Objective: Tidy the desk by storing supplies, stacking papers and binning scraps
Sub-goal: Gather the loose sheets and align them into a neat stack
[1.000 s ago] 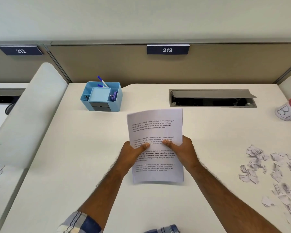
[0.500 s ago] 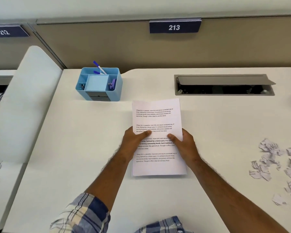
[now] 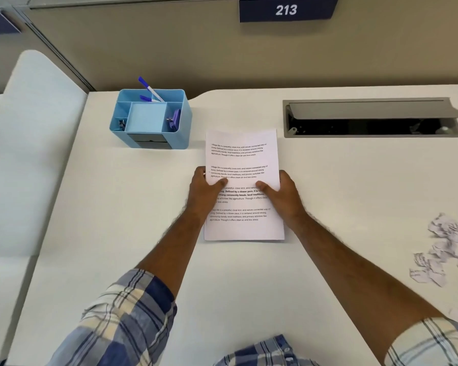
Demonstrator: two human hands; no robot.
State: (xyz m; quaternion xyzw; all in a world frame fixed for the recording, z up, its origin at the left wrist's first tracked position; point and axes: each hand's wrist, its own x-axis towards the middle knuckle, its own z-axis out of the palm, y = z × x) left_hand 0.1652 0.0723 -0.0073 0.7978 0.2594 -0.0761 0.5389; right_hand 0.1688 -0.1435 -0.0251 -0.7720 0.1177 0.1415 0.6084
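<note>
Head view: a person's two bare forearms reach forward over a pale cream desk top (image 3: 117,207), checked blue and cream sleeves pushed up.
Left hand (image 3: 204,192): grips the left edge of a white printed paper stack (image 3: 242,159), thumb laid on top of the text, fingers curled under the edge and out of sight.
Right hand (image 3: 283,194): grips the right edge of the same stack, thumb on top pointing inward, fingers tucked beneath.
Paper stack: between the two hands, lying flat or nearly flat on the desk; whether its far end is lifted I cannot tell.
Light blue plastic desk organiser (image 3: 151,118): beyond the left hand and to its left, near the stack's far corner but apart from it.
Blue-capped white pens (image 3: 150,91): standing tilted in the organiser's rear compartment.
Purple clip-like item (image 3: 175,121): in the organiser's right compartment.
Torn white paper scraps (image 3: 439,249): well to the right of the right hand, scattered on the desk.
Grey cable hatch with raised lid (image 3: 370,117): beyond the right hand, set into the desk.
Dark blue sign reading 213 (image 3: 286,9): on the beige partition, far beyond both hands.
</note>
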